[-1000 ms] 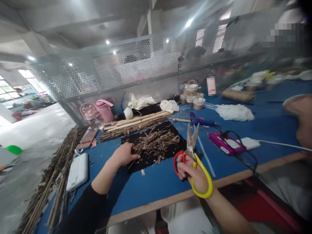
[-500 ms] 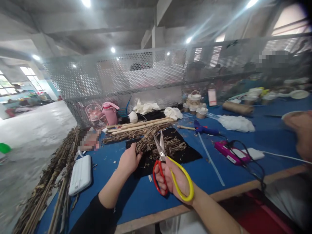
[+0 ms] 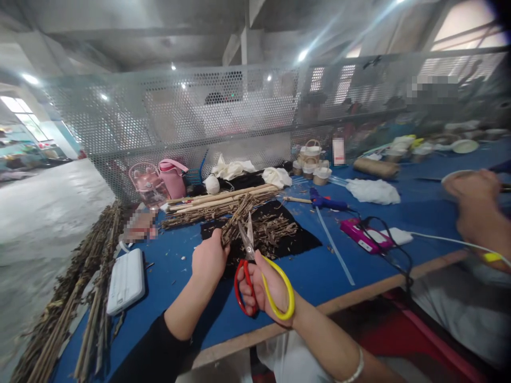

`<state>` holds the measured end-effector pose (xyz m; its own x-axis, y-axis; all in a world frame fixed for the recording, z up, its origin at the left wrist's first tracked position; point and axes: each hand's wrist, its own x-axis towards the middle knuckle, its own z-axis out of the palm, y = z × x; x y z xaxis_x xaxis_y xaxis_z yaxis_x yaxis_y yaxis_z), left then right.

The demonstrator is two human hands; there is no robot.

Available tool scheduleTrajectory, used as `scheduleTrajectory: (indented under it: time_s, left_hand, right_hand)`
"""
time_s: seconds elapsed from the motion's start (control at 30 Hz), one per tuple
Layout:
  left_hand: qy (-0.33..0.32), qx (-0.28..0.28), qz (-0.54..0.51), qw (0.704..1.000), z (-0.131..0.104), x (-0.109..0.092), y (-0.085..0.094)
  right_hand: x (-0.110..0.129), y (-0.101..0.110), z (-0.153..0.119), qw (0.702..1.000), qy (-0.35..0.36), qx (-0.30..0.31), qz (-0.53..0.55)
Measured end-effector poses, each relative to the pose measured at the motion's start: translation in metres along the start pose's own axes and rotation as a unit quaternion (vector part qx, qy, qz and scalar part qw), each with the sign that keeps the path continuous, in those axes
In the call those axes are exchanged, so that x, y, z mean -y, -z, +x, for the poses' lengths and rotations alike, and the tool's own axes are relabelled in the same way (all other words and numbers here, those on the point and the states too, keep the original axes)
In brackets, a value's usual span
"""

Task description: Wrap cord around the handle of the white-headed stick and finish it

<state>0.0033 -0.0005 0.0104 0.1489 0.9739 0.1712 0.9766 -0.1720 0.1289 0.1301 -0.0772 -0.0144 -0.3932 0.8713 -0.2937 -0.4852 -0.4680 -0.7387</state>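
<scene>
My left hand (image 3: pixel 209 258) is closed round a bunch of dry brown stalks (image 3: pixel 239 215), which tilts up and to the right. In my right hand (image 3: pixel 265 284) is a pair of scissors (image 3: pixel 284 298) with one red and one yellow handle. The blades are parted and point up, close beside the held stalks. Under them lies a black cloth (image 3: pixel 307 240) strewn with dry plant bits (image 3: pixel 275 229). Behind the cloth, long pale sticks (image 3: pixel 223 201) rest on more thin stalks.
Stalk bundles (image 3: pixel 91 266) and a white power bank (image 3: pixel 126 279) lie left on the blue table (image 3: pixel 239 335). A blue glue gun (image 3: pixel 329 202), a magenta device (image 3: pixel 363 236) and a white cloth (image 3: pixel 373 190) are right. Another person's hand (image 3: pixel 475 186) holds a bowl.
The whole view has shifted, so most things stand a little further left. The scissors are nearer to my left hand, and more of the other person's arm shows at the right.
</scene>
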Motion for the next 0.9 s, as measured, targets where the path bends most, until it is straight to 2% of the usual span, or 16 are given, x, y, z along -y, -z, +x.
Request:
scheduleTrajectory:
  time_s: [0.17,0.33,0.43,0.5,0.67,0.8,0.9]
  left_hand:
    - [-0.003,-0.013,-0.016,1.000,-0.005,-0.006,0.000]
    - [-0.033,-0.017,-0.074,0.997,-0.008,-0.009,-0.002]
    - [-0.069,-0.014,-0.122,0.990,-0.008,-0.009,-0.004]
    - [-0.069,-0.005,-0.135,0.988,-0.008,-0.009,-0.003]
    - [-0.024,0.001,-0.092,0.995,-0.011,-0.013,0.005]
    - [-0.019,0.004,-0.054,0.998,-0.014,-0.017,0.011]
    - [-0.022,0.006,-0.031,0.999,-0.015,-0.019,0.011]
  right_hand:
    - [-0.008,-0.009,0.013,0.999,0.035,-0.023,0.017]
    - [-0.014,-0.009,0.026,0.993,0.079,-0.090,-0.003]
    - [-0.011,-0.007,0.029,0.985,0.108,-0.131,-0.025]
    - [-0.009,-0.008,0.029,0.982,0.112,-0.150,-0.032]
    - [-0.007,-0.017,0.030,0.974,0.114,-0.190,-0.053]
    - [-0.008,-0.021,0.032,0.968,0.106,-0.215,-0.074]
    - [-0.011,-0.018,0.035,0.964,0.128,-0.211,-0.099]
